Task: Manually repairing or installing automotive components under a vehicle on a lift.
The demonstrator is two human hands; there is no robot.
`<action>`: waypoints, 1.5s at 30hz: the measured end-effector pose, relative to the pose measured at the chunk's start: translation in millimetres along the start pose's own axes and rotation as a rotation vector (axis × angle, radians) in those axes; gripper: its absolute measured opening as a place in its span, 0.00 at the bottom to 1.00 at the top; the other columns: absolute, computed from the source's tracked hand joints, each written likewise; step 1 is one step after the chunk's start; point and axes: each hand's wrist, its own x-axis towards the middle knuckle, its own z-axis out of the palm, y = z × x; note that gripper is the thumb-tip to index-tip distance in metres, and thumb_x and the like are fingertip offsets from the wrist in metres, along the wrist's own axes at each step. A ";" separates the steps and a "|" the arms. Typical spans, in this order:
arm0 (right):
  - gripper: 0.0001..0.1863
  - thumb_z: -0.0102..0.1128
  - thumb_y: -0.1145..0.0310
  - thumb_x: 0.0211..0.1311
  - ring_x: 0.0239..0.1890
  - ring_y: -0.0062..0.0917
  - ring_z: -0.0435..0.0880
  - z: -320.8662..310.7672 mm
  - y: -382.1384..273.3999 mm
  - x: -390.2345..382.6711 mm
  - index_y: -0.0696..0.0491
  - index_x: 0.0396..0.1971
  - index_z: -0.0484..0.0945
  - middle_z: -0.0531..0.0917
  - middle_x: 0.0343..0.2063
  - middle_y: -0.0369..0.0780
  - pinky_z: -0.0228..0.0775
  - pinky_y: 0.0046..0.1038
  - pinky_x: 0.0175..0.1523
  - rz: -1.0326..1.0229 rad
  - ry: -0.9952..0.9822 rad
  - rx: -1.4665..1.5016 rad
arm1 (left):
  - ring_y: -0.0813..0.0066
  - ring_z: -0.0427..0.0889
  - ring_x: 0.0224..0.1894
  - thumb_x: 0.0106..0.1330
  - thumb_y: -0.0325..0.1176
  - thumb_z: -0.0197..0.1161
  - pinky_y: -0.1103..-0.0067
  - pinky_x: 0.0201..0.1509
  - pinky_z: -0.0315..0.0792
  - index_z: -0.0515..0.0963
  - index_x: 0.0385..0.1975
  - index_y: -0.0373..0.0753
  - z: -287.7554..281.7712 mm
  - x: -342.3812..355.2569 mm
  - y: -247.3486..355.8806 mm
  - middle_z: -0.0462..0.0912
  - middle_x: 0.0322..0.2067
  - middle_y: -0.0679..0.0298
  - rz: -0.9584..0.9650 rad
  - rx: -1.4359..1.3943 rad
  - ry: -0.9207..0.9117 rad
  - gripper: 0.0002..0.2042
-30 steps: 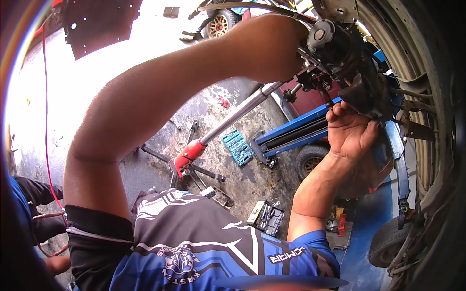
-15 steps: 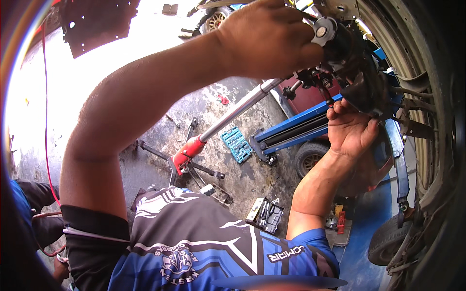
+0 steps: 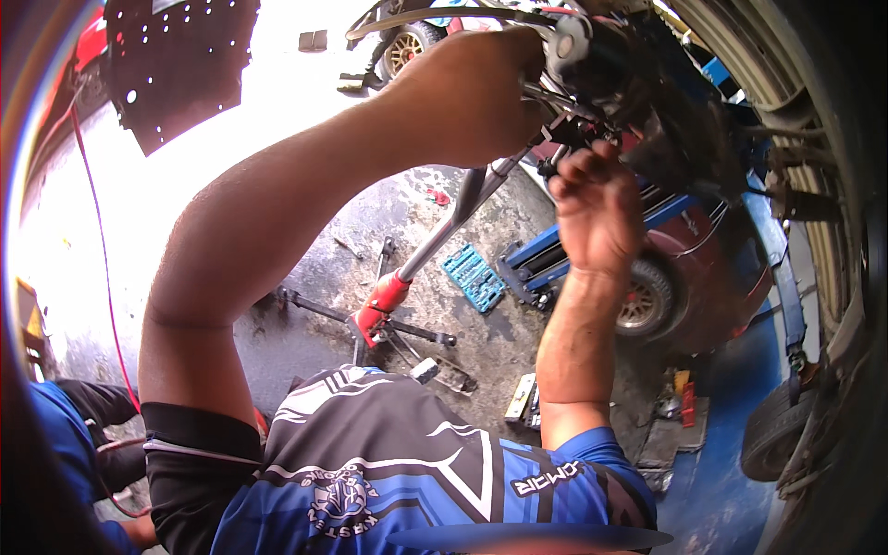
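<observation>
Black cylindrical housing sits amid work I judge unfinished, completed steps unclear, with my left hand curled, its hold hidden, and right hand half-open, apparently empty.

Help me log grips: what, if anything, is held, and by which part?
Cannot tell: the left hand hides its grip beside the black cylindrical part; contact at the right hand is unclear.

Our left arm bends at frame left and reaches upper centre, where our left hand hides its fingertips. Our right forearm rises steeply right of centre, our right hand palm toward us, fingers curled.
</observation>
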 end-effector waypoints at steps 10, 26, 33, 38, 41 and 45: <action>0.12 0.67 0.66 0.61 0.33 0.15 0.77 93.8 47.6 54.7 0.50 0.42 0.77 0.79 0.31 0.30 0.67 0.22 0.37 -0.349 0.310 0.312 | 0.56 0.82 0.28 0.53 0.33 0.68 0.68 0.29 0.75 0.73 0.34 0.37 -9.6 0.2 23.7 0.80 0.28 0.56 0.348 0.425 0.178 0.13; 0.07 0.66 0.66 0.55 0.36 0.22 0.83 79.4 78.2 70.4 0.47 0.35 0.82 0.84 0.30 0.33 0.75 0.26 0.41 -0.571 0.420 -0.408 | 0.77 0.73 0.22 0.71 0.48 0.54 0.80 0.25 0.65 0.74 0.44 0.39 -25.5 -27.8 -6.1 0.78 0.27 0.66 -0.519 -1.070 -0.342 0.17; 0.12 0.62 0.65 0.56 0.44 0.23 0.83 80.3 56.0 52.3 0.35 0.40 0.85 0.85 0.34 0.27 0.77 0.26 0.47 -0.566 0.390 -0.764 | 0.63 0.83 0.39 0.66 0.34 0.62 0.71 0.39 0.77 0.73 0.48 0.27 -27.2 -25.8 -31.3 0.81 0.40 0.55 0.286 0.261 0.138 0.17; 0.12 0.59 0.64 0.58 0.39 0.23 0.84 69.3 56.9 58.3 0.31 0.40 0.85 0.85 0.31 0.29 0.76 0.28 0.41 -0.764 0.566 -1.323 | 0.69 0.84 0.44 0.66 0.30 0.61 0.76 0.48 0.77 0.77 0.47 0.29 -19.6 -17.5 -24.9 0.82 0.44 0.53 0.726 0.917 0.277 0.13; 0.13 0.57 0.65 0.58 0.39 0.24 0.84 72.4 59.6 63.5 0.31 0.40 0.85 0.85 0.31 0.30 0.76 0.29 0.40 -0.719 0.578 -1.276 | 0.69 0.84 0.42 0.69 0.35 0.58 0.76 0.44 0.77 0.78 0.44 0.30 -13.3 -17.5 -19.6 0.82 0.44 0.55 0.488 0.622 0.205 0.13; 0.11 0.59 0.70 0.53 0.41 0.25 0.84 73.6 50.4 59.4 0.38 0.35 0.84 0.85 0.32 0.30 0.77 0.30 0.44 -0.601 0.405 -1.260 | 0.67 0.82 0.39 0.70 0.36 0.57 0.75 0.43 0.78 0.73 0.51 0.30 -36.2 -11.2 -47.7 0.81 0.41 0.56 0.612 0.775 0.030 0.16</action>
